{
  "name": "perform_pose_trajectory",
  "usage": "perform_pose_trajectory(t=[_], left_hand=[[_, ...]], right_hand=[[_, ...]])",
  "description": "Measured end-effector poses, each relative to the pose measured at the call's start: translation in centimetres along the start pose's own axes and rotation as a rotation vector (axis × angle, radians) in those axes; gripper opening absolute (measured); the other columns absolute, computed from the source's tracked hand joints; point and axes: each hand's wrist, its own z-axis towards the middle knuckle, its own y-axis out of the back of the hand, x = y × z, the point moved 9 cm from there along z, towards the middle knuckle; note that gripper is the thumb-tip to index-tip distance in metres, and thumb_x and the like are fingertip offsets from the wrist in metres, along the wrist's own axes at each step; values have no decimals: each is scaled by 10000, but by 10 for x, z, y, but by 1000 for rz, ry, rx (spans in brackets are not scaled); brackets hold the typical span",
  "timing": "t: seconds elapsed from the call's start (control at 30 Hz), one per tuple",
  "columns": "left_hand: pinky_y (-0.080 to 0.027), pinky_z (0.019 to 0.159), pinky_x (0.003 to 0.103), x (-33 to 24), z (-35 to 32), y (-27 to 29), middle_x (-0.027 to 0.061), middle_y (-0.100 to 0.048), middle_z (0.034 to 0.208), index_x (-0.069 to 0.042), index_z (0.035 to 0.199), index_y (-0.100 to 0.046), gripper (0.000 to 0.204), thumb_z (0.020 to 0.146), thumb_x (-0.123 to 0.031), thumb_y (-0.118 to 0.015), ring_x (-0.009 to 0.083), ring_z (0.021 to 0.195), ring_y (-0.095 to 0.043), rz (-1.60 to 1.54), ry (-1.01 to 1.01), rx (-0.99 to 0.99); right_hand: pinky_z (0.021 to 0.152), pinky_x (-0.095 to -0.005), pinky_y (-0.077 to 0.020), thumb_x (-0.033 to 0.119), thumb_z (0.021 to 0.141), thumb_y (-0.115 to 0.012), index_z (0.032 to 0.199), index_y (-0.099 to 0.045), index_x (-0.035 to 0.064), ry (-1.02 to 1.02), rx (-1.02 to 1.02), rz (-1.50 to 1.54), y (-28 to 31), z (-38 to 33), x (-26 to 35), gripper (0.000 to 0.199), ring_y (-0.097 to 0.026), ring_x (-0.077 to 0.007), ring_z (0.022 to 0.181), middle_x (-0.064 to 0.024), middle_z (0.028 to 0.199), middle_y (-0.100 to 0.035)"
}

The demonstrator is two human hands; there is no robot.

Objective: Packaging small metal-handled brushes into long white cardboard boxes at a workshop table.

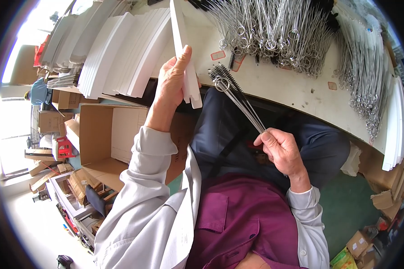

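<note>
My left hand (pixel 173 78) is closed round a long, narrow white cardboard box (pixel 178 33), held upright with its flapped end pointing down toward my lap. In my right hand (pixel 280 150) is a small bundle of wire brushes (pixel 238 96), gripped by the thin wire ends. Their black bristles and a ring loop point up and left, toward the box but apart from it. Beyond them on the table lies a large pile of similar wire brushes (pixel 274 36) with ring ends. Whether the box holds anything is hidden.
Stacked white boxes (pixel 121 54) line the table's left side. Another heap of wire brushes (pixel 361 76) hangs near the right edge, beside more white boxes (pixel 395 125). An opened brown carton (pixel 92 134) stands at my left. Small labels (pixel 218 55) lie on the table (pixel 296 89).
</note>
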Motion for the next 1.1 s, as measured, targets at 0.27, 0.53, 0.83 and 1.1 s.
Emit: perform_pose_trajectory(t=[0.27, 0.53, 0.83, 1.1], left_hand=[[-593, 835, 366, 6, 6, -3, 170, -713, 1085, 66, 1220, -619, 515, 926, -315, -804, 231, 957, -711, -215, -123, -10], [-610, 849, 454, 0, 7, -3, 267, -687, 1075, 36, 1336, -488, 491, 938, -137, -718, 313, 942, -705, -410, -83, 49], [-563, 819, 435, -14, 15, 10, 247, -637, 1056, 62, 1335, -496, 439, 956, -110, -637, 284, 868, -631, -515, -130, 57], [-550, 790, 426, -17, 12, 5, 231, -657, 963, 71, 1219, -583, 395, 950, -211, -649, 285, 807, -628, -609, -113, 105]], right_hand=[[490, -224, -312, 311, 1102, -564, 915, -683, -24, 78, 36, -70, -11, 5, 1, 401, -370, -27, 548, 57, 607, -439], [540, -256, -367, 321, 1098, -568, 892, -703, 2, -11, 58, -83, -12, 1, -6, 404, -421, -64, 596, 34, 638, -472], [507, -260, -344, 314, 1096, -569, 896, -702, -9, -47, 122, -96, -22, 2, -17, 402, -398, -56, 562, 41, 616, -454], [458, -244, -295, 312, 1100, -555, 904, -702, -5, -106, 175, -61, -27, 4, -22, 401, -362, -39, 502, 52, 585, -436]])
